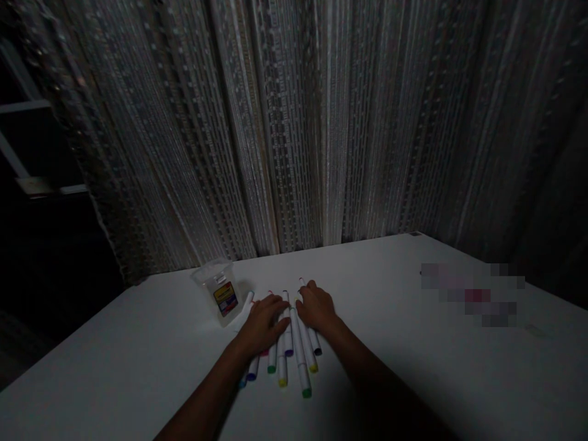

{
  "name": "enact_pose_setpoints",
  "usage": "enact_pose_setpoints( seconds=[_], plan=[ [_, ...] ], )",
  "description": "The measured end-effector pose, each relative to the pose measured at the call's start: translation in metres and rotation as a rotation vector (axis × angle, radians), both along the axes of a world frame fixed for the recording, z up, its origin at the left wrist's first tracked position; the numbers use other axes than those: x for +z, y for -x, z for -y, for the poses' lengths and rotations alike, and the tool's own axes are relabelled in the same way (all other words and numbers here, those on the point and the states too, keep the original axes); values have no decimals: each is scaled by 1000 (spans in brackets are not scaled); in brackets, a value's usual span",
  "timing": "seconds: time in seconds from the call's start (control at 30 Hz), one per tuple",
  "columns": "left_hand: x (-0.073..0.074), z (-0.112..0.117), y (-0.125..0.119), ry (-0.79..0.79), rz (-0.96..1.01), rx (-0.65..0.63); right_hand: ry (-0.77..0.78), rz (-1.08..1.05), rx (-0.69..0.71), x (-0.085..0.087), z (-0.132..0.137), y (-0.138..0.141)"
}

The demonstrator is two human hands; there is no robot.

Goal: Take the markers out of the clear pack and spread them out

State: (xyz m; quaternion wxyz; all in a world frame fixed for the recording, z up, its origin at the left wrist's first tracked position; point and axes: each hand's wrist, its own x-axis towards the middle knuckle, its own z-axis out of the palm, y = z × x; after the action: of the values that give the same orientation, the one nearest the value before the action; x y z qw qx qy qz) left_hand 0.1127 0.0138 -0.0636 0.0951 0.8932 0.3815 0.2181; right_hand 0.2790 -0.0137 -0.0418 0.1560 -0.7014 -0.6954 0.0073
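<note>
Several white marker pens (294, 349) with coloured caps lie side by side on a white table (413, 355). My left hand (263, 323) lies flat on the left part of the row, fingers stretched out over the pens. My right hand (316, 308) rests on the right part of the row, fingers bent down over the pens' far ends. Neither hand lifts a pen. A clear plastic case (217, 293) with a yellow and red label stands just left of the pens, close to my left hand.
A dark curtain of hanging strands (294, 122) closes off the back of the table. A blurred patch (473, 294) lies on the table at the right. Dark space and a pale frame (41, 184) show to the left.
</note>
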Motion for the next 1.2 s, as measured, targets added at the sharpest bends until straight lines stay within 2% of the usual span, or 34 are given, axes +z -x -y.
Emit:
enact_pose_setpoints(
  seconds=[0.2, 0.47, 0.93, 1.2],
  plan=[
    [2, 0, 12, 18, 35, 20, 33, 27, 6, 0, -3, 3],
    [5, -13, 31, 45, -22, 126, 33, 53, -7, 5, -1, 6],
    [5, -10, 26, 86, -82, 235, -2, 76, 1, 0, -3, 6],
    [4, -8, 24, 105, -91, 271, -33, 59, 26, 6, 1, 8]
  ],
)
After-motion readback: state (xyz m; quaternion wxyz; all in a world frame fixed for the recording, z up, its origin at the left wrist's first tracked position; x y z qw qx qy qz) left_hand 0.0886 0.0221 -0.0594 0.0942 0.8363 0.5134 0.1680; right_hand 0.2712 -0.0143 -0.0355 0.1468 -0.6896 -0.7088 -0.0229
